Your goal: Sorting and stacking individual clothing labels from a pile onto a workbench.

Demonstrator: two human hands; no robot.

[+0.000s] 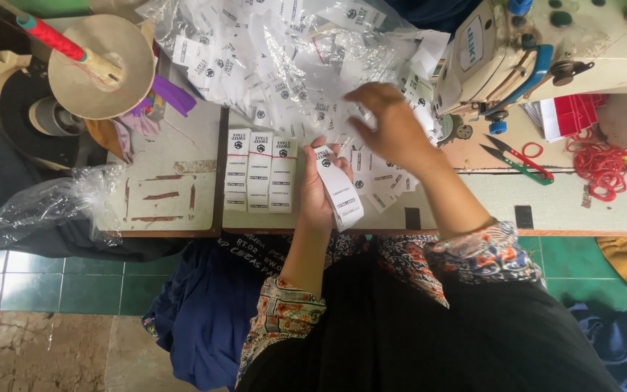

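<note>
Sorting step: my left hand pinches a gathered stack of white labels at the tabletop's front edge; right hand, fingers spread, empty, over the loose label pile. Next needs a single-label pick.

A sewing machine runs out of frame at the top and right edges, its needle area hidden behind its own body. The right hand covers part of the heap of white labels, and its fingertips blur into the pile. The left hand hides the lower part of the label stack in its grip. The loose plastic bag veils whatever lies under it. The red-handled tool is cropped at the top.
</note>
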